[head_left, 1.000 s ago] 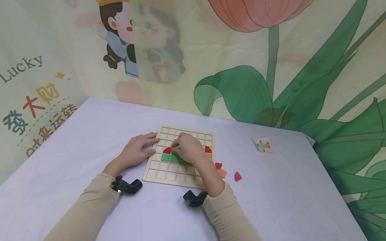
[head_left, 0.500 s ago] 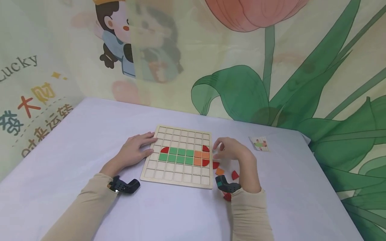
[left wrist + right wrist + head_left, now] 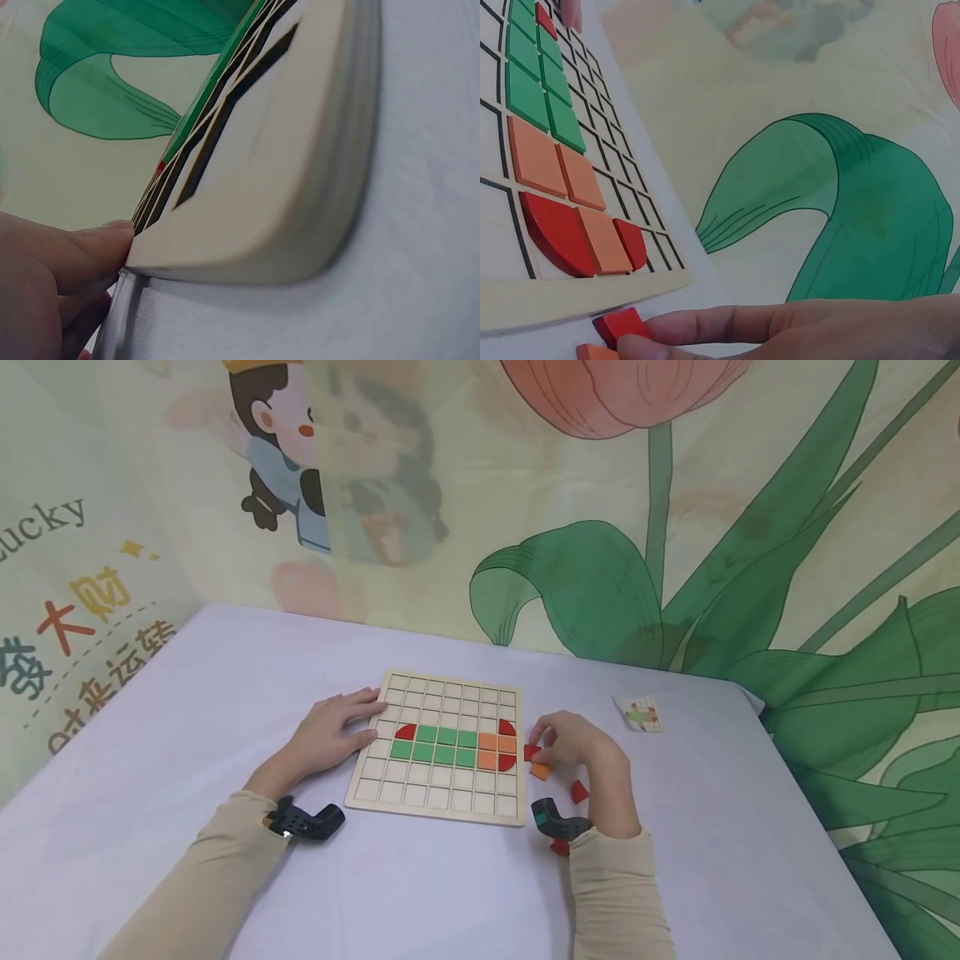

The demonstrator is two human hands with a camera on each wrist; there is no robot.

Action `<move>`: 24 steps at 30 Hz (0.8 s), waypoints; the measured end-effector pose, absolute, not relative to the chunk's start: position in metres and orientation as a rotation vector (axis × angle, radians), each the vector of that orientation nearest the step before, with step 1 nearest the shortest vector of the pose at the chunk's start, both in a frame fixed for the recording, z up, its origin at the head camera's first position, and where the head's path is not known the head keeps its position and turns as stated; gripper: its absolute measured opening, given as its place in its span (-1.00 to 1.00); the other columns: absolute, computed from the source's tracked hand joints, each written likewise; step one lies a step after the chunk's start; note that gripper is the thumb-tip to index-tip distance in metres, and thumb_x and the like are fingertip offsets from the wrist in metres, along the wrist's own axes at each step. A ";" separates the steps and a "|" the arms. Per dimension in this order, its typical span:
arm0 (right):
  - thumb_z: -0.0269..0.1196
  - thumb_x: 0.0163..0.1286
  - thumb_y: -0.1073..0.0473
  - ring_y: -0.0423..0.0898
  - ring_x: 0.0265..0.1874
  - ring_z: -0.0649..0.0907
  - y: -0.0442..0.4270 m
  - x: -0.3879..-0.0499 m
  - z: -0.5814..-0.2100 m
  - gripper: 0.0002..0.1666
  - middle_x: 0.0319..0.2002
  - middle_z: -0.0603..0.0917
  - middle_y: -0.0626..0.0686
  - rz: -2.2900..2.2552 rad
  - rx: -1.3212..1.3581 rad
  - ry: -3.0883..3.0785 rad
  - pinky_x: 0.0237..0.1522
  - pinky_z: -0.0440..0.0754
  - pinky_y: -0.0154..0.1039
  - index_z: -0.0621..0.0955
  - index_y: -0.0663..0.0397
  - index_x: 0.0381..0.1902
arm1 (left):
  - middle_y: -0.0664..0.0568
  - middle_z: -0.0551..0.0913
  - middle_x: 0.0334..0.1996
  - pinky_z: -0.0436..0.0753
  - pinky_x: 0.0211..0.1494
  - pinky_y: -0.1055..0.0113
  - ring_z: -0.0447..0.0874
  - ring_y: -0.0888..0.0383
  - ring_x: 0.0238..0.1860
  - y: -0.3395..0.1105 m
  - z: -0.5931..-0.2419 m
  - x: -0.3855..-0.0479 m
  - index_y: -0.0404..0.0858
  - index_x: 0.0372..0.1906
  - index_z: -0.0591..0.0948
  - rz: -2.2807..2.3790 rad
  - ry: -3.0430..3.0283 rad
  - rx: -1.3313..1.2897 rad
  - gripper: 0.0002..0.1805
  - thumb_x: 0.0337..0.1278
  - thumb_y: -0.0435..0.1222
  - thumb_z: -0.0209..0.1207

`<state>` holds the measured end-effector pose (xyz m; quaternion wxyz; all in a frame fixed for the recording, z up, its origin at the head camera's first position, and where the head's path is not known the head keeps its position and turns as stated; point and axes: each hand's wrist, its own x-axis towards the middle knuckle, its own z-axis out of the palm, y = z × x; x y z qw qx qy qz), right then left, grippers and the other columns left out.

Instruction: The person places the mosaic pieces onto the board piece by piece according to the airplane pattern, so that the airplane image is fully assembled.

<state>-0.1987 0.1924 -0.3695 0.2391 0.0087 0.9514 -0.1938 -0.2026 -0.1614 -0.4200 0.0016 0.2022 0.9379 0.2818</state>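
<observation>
A wooden grid board [image 3: 435, 815] lies on the table, bearing green squares [image 3: 446, 737], orange squares [image 3: 487, 742] and red quarter-circle pieces. My left hand [image 3: 327, 731] rests at the board's left edge with fingers extended; the left wrist view has its thumb [image 3: 97, 251] touching the rim. Just off the board's right side, my right hand [image 3: 576, 743] pinches a red quarter-circle piece [image 3: 622, 325] between thumb and forefinger. A loose orange square [image 3: 540, 772] is directly beneath that hand, partly covered in the right wrist view.
Further loose red pieces lie to the right, one by itself [image 3: 579, 792] and another red piece [image 3: 559, 847] partly behind the wrist camera [image 3: 558, 820]. A small pattern card [image 3: 639, 715] sits at the back right. A printed cloth backdrop [image 3: 420, 585] rises behind the table.
The right hand has left the board's middle, uncovering a green square in the upper row, moved right beside the board and taken hold of a red quarter-circle piece. The left hand stays at the edge.
</observation>
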 end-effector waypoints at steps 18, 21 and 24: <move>0.39 0.16 0.11 -0.03 -0.24 0.53 0.185 -0.205 -0.367 -0.81 -0.29 0.62 0.03 -0.494 -0.018 2.637 -0.20 0.59 -0.18 0.63 0.00 -0.29 | -0.14 0.27 0.41 0.00 0.49 -0.09 0.12 -0.13 0.45 -0.162 -0.421 -0.203 -0.22 0.29 0.44 0.877 2.937 0.609 -0.45 0.18 -0.22 0.16; 0.35 0.20 0.13 -0.02 -0.25 0.53 0.186 -0.206 -0.366 -0.84 -0.29 0.61 0.03 -0.531 -0.015 2.684 -0.22 0.58 -0.21 0.60 0.01 -0.29 | -0.14 0.26 0.42 -0.01 0.49 -0.09 0.11 -0.13 0.46 -0.161 -0.421 -0.203 -0.22 0.29 0.44 0.880 2.933 0.600 -0.45 0.19 -0.21 0.15; 0.28 0.28 0.16 -0.01 -0.25 0.54 0.186 -0.210 -0.366 -0.83 -0.24 0.62 0.08 -0.618 -0.008 2.748 -0.24 0.57 -0.23 0.59 0.03 -0.18 | -0.14 0.26 0.42 -0.01 0.48 -0.10 0.10 -0.13 0.46 -0.161 -0.422 -0.202 -0.21 0.30 0.44 0.879 2.933 0.593 -0.45 0.19 -0.20 0.15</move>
